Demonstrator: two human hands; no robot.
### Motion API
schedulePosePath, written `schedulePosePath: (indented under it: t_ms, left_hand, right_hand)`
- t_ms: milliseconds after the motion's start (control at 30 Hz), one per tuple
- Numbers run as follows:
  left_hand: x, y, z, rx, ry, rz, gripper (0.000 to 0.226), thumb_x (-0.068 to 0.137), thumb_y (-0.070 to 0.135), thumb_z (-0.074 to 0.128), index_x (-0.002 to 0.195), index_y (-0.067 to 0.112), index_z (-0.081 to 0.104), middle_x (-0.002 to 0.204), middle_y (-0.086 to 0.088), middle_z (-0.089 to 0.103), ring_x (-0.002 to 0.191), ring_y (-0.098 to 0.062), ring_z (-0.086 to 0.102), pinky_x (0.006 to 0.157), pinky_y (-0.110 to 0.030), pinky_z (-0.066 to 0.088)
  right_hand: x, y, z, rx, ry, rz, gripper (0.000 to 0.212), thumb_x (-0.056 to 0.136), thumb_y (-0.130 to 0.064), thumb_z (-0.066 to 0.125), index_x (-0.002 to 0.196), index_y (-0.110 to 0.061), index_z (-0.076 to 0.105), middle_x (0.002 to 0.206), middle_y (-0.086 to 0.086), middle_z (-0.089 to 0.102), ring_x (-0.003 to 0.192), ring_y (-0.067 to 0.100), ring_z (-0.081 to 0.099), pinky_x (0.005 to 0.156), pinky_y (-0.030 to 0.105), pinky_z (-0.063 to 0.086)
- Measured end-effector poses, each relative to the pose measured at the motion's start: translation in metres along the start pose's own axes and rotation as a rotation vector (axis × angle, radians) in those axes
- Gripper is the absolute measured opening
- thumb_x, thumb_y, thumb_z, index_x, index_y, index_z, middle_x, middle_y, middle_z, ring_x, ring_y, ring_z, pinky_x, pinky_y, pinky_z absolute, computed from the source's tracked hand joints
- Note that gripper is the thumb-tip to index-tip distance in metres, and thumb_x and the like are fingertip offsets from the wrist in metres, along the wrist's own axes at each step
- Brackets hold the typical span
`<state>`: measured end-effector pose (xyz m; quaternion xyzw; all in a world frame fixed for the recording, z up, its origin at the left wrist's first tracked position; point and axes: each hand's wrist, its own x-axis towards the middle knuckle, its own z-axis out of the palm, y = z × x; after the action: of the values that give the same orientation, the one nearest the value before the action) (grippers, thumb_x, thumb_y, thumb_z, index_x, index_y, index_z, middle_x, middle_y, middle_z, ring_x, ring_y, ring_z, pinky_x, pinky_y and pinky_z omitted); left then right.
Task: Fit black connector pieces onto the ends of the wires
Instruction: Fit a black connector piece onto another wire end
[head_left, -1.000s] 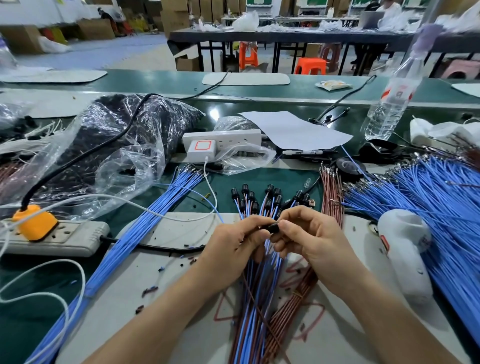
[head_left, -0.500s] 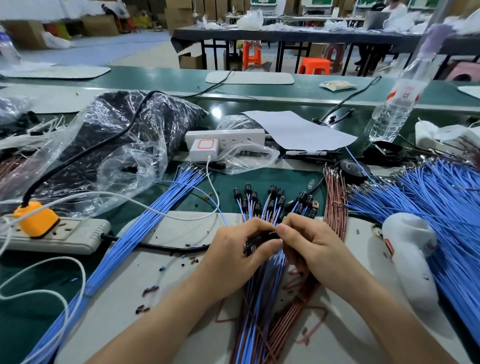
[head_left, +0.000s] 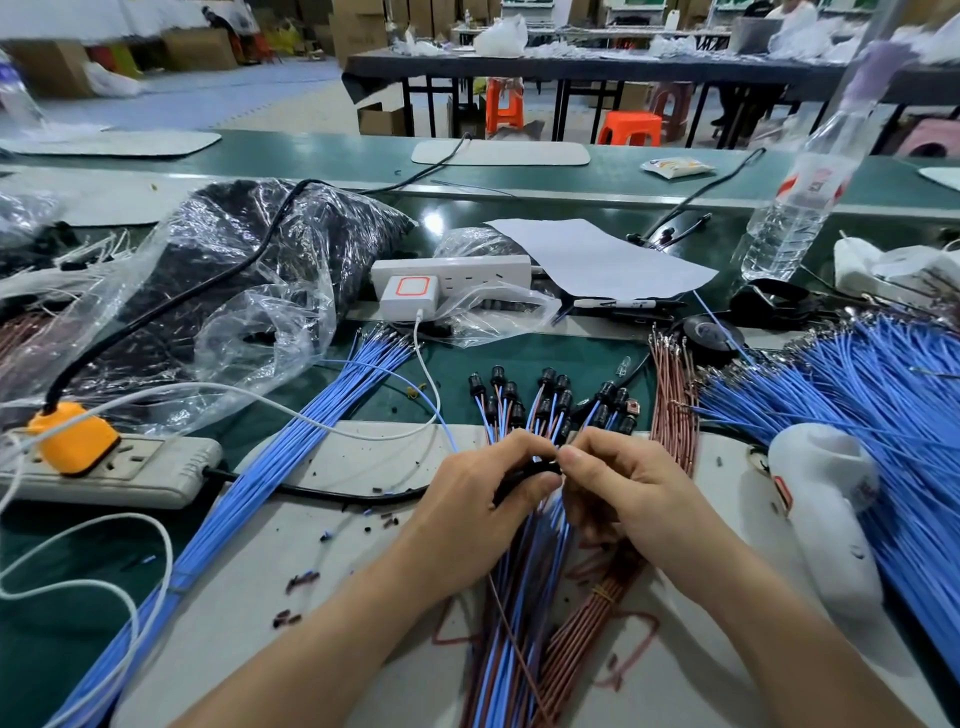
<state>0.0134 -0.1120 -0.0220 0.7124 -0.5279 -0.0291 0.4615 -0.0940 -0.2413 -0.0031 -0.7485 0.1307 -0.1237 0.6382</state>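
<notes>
Mid-fit step. Left hand (head_left: 483, 499) and right hand (head_left: 623, 493) met fingertip to fingertip over the white mat (head_left: 363, 519). Both had fingers curled and pinched one black connector piece (head_left: 540, 467) between them: left thumb and forefinger on one end, right thumb and forefinger on the other. Couldn't tell if a wire end was already seated in it, since the fingers hid the joint. It sat just above the loose wires (head_left: 519, 597), blue and brown mixed, which ran under both hands toward the camera. Finished connectors (head_left: 550, 395) fanned out just beyond the fingertips, each on its wire. Bare stock: brown bundle (head_left: 675, 405) right of those, blue pile (head_left: 857, 405) far right, blue bundle (head_left: 291, 457) left. My read: task far from finished, plenty still uncapped. The next move likely needs the terminal lined up with the connector bore and pushed straight until it locks. Risk: a skewed push bends the terminal.
</notes>
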Motion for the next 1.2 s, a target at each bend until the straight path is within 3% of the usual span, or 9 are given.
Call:
schedulePosePath:
  t_ms: [100,233,467,533,733,867,967,1133,1200]
  left_hand:
    - [-0.001,-0.001,0.000,-0.026,0.017,-0.016,0.017,0.088,0.027,0.059,0.104,0.020,0.063,0.074,0.006,0.065,0.067,-0.007,0.058,0.067,-0.021,0.046]
    - [-0.002,-0.001,-0.001,-0.103,0.026,-0.057,0.014,0.086,0.028,0.061,0.098,0.031,0.055,0.074,-0.004,0.064,0.067,-0.021,0.060,0.071,-0.035,0.047]
    - [-0.003,0.000,-0.001,-0.109,0.031,-0.011,0.015,0.086,0.019,0.063,0.097,0.009,0.062,0.080,0.005,0.069,0.074,-0.011,0.065,0.070,-0.028,0.052]
    - [-0.003,0.001,0.000,-0.124,0.041,-0.009,0.015,0.085,0.018,0.064,0.096,0.007,0.062,0.081,0.006,0.069,0.075,-0.006,0.065,0.071,-0.023,0.052]
    - [-0.001,0.004,-0.002,-0.098,0.043,0.002,0.018,0.089,0.018,0.061,0.106,0.012,0.063,0.076,-0.001,0.067,0.070,-0.021,0.064,0.068,-0.039,0.051]
    - [-0.002,0.005,-0.003,-0.057,0.006,0.054,0.032,0.089,0.012,0.060,0.120,0.013,0.064,0.106,0.005,0.071,0.095,0.000,0.065,0.084,-0.019,0.050]
    - [-0.003,0.005,-0.004,-0.054,-0.004,0.067,0.031,0.089,0.011,0.060,0.120,0.013,0.065,0.101,0.017,0.067,0.089,0.011,0.059,0.080,-0.010,0.043]
    - [-0.003,0.006,-0.002,-0.108,0.027,0.015,0.023,0.090,0.022,0.059,0.112,0.015,0.061,0.072,0.000,0.064,0.064,-0.023,0.059,0.067,-0.039,0.050]
    - [-0.004,0.006,-0.002,-0.164,0.030,-0.018,0.018,0.089,0.023,0.060,0.104,0.014,0.056,0.071,-0.005,0.063,0.065,-0.025,0.061,0.067,-0.041,0.051]
  right_hand:
    - [-0.001,-0.001,-0.002,0.020,0.022,0.019,0.027,0.097,-0.014,0.051,0.071,-0.006,0.054,0.054,0.005,0.058,0.044,0.016,0.049,0.043,0.020,0.038]
    - [0.000,0.000,0.002,-0.023,-0.022,0.035,0.039,0.100,-0.026,0.043,0.064,-0.011,0.050,0.054,0.004,0.057,0.047,0.018,0.049,0.044,0.019,0.037]
    - [0.001,0.005,0.009,-0.176,0.025,-0.116,0.040,0.089,-0.046,0.041,0.061,-0.018,0.050,0.048,-0.004,0.049,0.045,0.007,0.043,0.049,0.018,0.034]
    - [0.001,0.007,0.011,-0.199,0.050,-0.126,0.044,0.089,-0.045,0.040,0.067,-0.009,0.052,0.048,-0.008,0.046,0.046,0.003,0.041,0.049,0.015,0.031]
    - [0.001,0.009,0.015,-0.188,0.124,-0.115,0.038,0.101,-0.023,0.043,0.063,-0.021,0.048,0.048,-0.013,0.043,0.046,0.002,0.037,0.048,0.016,0.029]
    - [0.001,0.005,0.007,-0.042,0.176,-0.036,0.040,0.101,-0.018,0.043,0.061,-0.018,0.046,0.050,-0.006,0.046,0.044,0.008,0.038,0.041,0.017,0.030]
    - [0.001,0.003,0.005,0.049,0.177,0.003,0.045,0.101,-0.019,0.042,0.056,-0.023,0.045,0.052,0.000,0.047,0.044,0.011,0.040,0.038,0.018,0.029]
    - [0.000,0.002,0.006,0.068,0.172,-0.027,0.036,0.096,-0.030,0.049,0.064,-0.013,0.048,0.054,0.005,0.044,0.046,0.015,0.037,0.039,0.018,0.029]
    - [-0.002,0.000,0.005,0.062,0.108,-0.056,0.037,0.091,-0.039,0.050,0.062,-0.016,0.047,0.054,0.003,0.044,0.045,0.015,0.036,0.040,0.018,0.030]
